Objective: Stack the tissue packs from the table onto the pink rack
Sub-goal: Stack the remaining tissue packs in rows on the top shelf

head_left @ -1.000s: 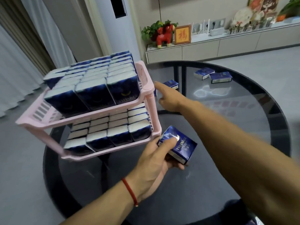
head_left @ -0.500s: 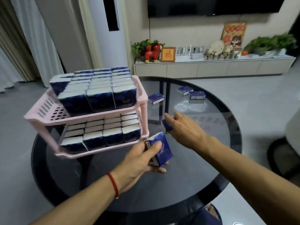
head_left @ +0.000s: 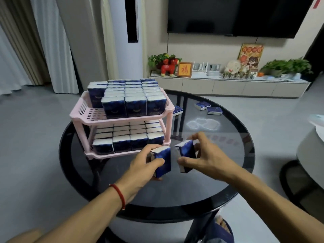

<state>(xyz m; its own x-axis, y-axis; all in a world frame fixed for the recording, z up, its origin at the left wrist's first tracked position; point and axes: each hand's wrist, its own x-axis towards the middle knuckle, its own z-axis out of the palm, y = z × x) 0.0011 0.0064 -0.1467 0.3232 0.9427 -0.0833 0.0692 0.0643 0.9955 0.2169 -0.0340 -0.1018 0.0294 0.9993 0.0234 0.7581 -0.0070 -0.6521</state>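
- Table [head_left: 228,181]: round, dark glass top, glossy and reflective. Judged slick; a dropped pack could skid toward the edge.
- Pink rack [head_left: 122,121]: two-tier slatted plastic, standing on the table's left part. Both tiers packed tight with upright packs; only the upper tier's left strip shows free slots. Forcing a pack in could topple its neighbours or shove the light rack.
- Loose packs [head_left: 208,108]: three lie flat on the far side of the table, one partly hidden behind the rack post.
- Left hand [head_left: 145,165]: fingers curled round one upright tissue pack [head_left: 162,163]; soft film wrap, blue with white ends, may crush.
- Right hand [head_left: 203,155]: pinches a second pack [head_left: 186,155], tilted, just beside the first. The two could collide.
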